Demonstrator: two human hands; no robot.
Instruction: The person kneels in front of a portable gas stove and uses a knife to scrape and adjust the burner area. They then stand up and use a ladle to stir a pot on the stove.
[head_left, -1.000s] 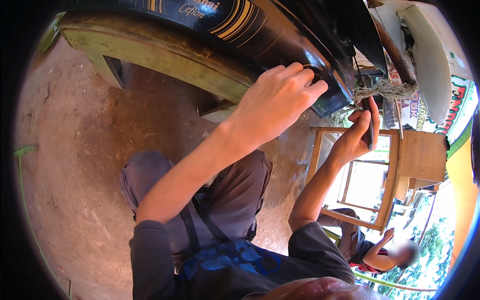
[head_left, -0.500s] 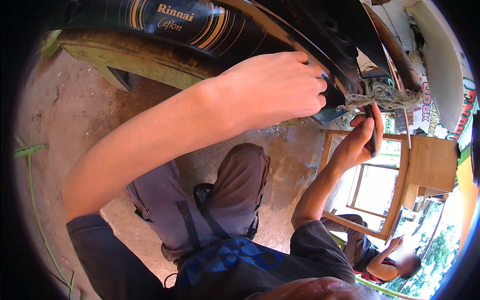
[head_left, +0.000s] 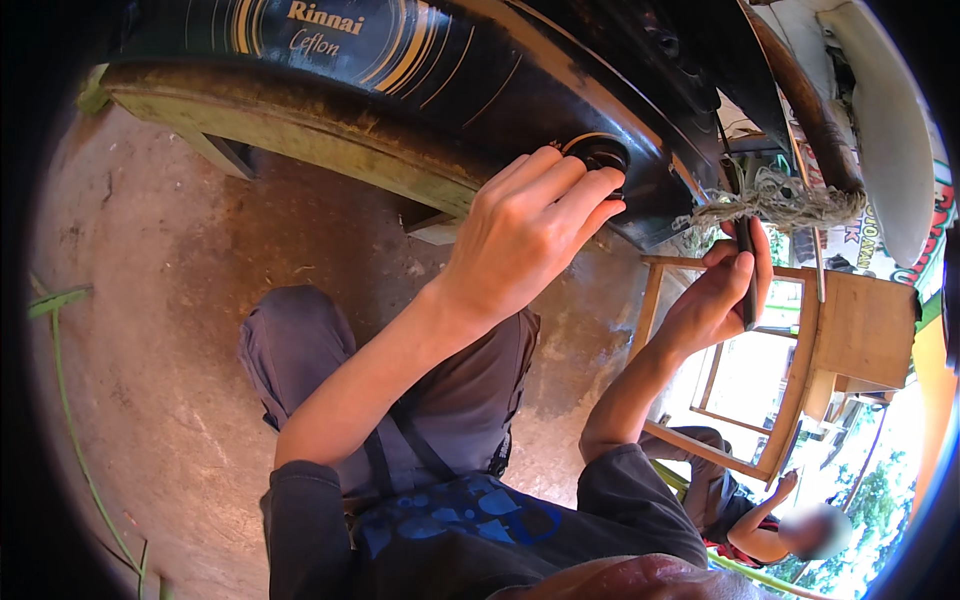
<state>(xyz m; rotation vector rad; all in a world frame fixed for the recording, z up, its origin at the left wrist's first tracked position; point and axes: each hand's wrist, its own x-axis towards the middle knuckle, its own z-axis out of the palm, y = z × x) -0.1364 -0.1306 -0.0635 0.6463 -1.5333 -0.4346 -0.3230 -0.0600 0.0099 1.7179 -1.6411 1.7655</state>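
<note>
A black gas stove [head_left: 470, 100] with gold ring markings fills the top of the head view. Along its front panel, toward the right end, is a round dark control knob [head_left: 602, 155]. The fingers of my left hand [head_left: 540, 220] are closed on that knob and hide part of it. Farther right, my right hand [head_left: 715, 295] grips a slim dark stick [head_left: 747, 275], held nearly upright. At the stick's upper part a frayed bundle of pale fibres [head_left: 790, 200] spreads sideways beside the stove's corner. What joins the fibres to the stick cannot be made out.
The stove rests on a worn greenish wooden bench [head_left: 300, 125]. Beyond my right arm stands a wooden-framed glass cabinet [head_left: 800, 300]. A seated person [head_left: 765, 520] is at the lower right. A brown pole [head_left: 800, 95] leans near the fibres.
My left hand has drawn back from over the stove's front corner, and its fingers now grip the knob, which has come into sight. My right hand keeps the stick in nearly the same place.
</note>
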